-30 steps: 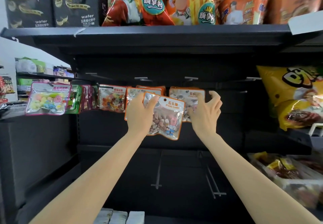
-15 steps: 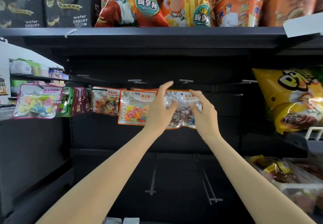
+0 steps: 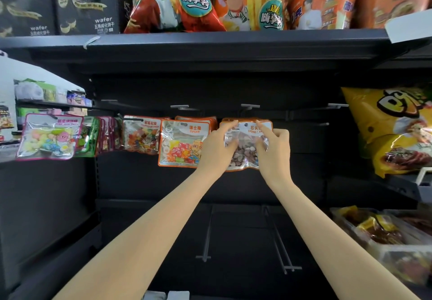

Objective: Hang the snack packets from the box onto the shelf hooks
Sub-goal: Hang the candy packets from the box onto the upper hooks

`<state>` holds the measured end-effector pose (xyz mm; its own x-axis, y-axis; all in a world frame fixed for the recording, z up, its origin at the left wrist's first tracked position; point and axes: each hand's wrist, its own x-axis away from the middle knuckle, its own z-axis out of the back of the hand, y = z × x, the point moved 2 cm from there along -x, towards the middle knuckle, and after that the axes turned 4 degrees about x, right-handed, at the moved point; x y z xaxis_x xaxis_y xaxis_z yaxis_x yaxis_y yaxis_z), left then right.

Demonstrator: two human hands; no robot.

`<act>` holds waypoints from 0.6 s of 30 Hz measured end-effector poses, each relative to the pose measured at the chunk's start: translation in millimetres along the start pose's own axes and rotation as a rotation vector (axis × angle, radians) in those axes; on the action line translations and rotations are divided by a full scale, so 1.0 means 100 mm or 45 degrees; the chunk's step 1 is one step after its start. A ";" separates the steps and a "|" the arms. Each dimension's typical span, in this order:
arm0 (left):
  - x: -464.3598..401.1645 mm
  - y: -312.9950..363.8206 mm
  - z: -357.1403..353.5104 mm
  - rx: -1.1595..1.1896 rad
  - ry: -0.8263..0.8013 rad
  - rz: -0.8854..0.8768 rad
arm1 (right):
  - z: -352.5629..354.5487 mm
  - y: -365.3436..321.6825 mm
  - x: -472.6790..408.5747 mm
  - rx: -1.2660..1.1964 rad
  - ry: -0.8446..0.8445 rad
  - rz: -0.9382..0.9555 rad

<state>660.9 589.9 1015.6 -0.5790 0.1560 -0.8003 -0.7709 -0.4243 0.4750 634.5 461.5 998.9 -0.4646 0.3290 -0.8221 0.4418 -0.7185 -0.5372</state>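
Orange-edged sugar packet (image 3: 181, 144) hung just left; empty hook (image 3: 250, 106) above. Left hand (image 3: 216, 146) and right hand (image 3: 273, 148) both pinched the clear stone-candy packet (image 3: 246, 153).

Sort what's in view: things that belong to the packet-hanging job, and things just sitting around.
Job: stone candy packet, gripped by left hand and right hand; hook above it; sugar packet already hung.

Around: chip bags, wafer boxes, yellow snack bag.

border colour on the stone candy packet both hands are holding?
Orange border on the stone candy packet, with a clear window over brownish candies. Head view, the only one, shows it.
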 end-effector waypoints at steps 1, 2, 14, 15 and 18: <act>0.00 -0.01 -0.02 -0.025 -0.005 -0.003 | -0.01 0.00 0.01 0.069 0.030 0.055; 0.00 -0.02 -0.03 -0.048 -0.016 -0.006 | -0.03 0.01 0.02 0.165 0.058 0.119; 0.03 -0.06 -0.04 -0.264 -0.242 0.034 | -0.08 0.06 0.08 0.635 -0.086 0.265; 0.06 -0.05 -0.01 -0.284 -0.232 0.025 | -0.07 0.04 0.11 0.612 -0.075 0.269; 0.16 -0.05 0.11 -0.365 -0.143 -0.053 | -0.07 -0.05 0.22 0.463 -0.033 0.315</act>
<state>652.2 604.3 1004.2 -0.5862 0.2692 -0.7642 -0.6975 -0.6475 0.3070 628.0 476.5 982.3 -0.4003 0.1079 -0.9100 0.2458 -0.9440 -0.2200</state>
